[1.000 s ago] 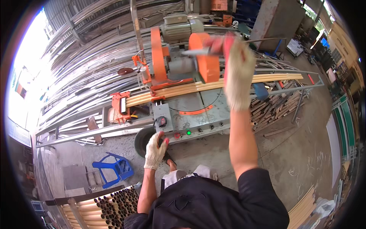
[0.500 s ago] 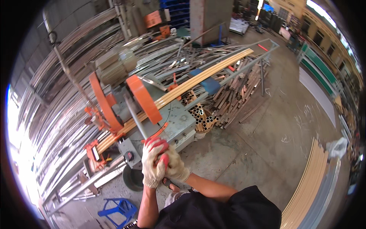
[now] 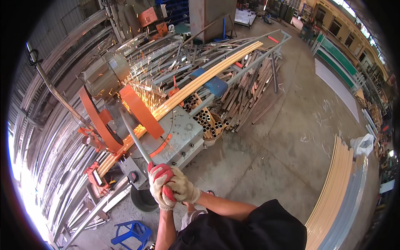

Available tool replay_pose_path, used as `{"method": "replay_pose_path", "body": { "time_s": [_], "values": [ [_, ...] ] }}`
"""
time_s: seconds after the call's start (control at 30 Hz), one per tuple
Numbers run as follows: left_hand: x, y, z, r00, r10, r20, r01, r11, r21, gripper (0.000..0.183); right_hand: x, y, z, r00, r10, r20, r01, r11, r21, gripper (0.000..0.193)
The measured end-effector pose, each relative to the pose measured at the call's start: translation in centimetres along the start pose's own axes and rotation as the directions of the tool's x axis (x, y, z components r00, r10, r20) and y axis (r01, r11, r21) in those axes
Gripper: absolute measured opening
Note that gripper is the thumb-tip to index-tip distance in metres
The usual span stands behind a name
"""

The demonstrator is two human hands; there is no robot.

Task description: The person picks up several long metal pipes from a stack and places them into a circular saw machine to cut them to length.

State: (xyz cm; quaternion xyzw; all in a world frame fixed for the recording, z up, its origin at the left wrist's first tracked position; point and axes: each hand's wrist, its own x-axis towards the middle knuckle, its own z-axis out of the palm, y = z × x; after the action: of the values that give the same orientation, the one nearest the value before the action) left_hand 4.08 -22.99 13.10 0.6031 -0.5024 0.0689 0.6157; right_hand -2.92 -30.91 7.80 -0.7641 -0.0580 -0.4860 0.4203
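Observation:
Both my hands wear cream work gloves with red patches. My left hand (image 3: 160, 186) and my right hand (image 3: 183, 188) are clasped together round the end of a grey metal lever (image 3: 136, 137). The lever belongs to a cut-off saw with orange guards (image 3: 141, 111) and a grey motor (image 3: 102, 76). Several long yellowish tubes (image 3: 214, 75) lie side by side across the grey saw table (image 3: 177, 135), passing under the guard. Orange sparks (image 3: 146, 95) spray behind the guard, where the blade is hidden. An orange vise (image 3: 96, 180) stands by the tubes' near left end.
A long grey support frame (image 3: 250, 62) carries the tubes' far end. Below it sit a basket of short cut tubes (image 3: 214, 129) and scrap bars (image 3: 246, 91). A blue stool (image 3: 132, 234) and dark tub (image 3: 143, 200) are near my feet. Bundled tubes (image 3: 331, 183) lie right.
Sparks now fly from the saw, where there were none before. My clasped hands and the lever have come down toward me. The whole view has shifted slightly.

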Motion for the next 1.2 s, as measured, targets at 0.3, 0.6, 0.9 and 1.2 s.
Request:
{"method": "replay_pose_path", "body": {
  "time_s": [0.3,0.6,0.9,1.2],
  "values": [
    [-0.3,-0.2,0.1,0.999,0.009,0.033,-0.010,1.000,0.020,0.035,-0.8,0.1,0.0,0.999,0.036,0.009,-0.036,0.999,0.008,0.033],
    [-0.9,-0.6,0.1,0.999,0.010,0.048,-0.012,0.999,0.046,0.034,-0.8,-0.6,-0.4,0.998,0.060,0.026,-0.060,0.998,0.007,0.029],
    [-1.9,-1.2,0.0,0.997,0.032,0.074,-0.034,0.999,0.022,0.024,-2.0,-0.6,-0.2,0.995,0.099,0.017,-0.098,0.995,-0.030,0.024],
    [-2.8,-1.3,0.5,0.995,0.029,0.096,-0.029,1.000,-0.007,0.028,-4.6,0.1,-0.1,0.977,0.201,0.072,-0.203,0.979,0.018,0.020]
  ]
}}
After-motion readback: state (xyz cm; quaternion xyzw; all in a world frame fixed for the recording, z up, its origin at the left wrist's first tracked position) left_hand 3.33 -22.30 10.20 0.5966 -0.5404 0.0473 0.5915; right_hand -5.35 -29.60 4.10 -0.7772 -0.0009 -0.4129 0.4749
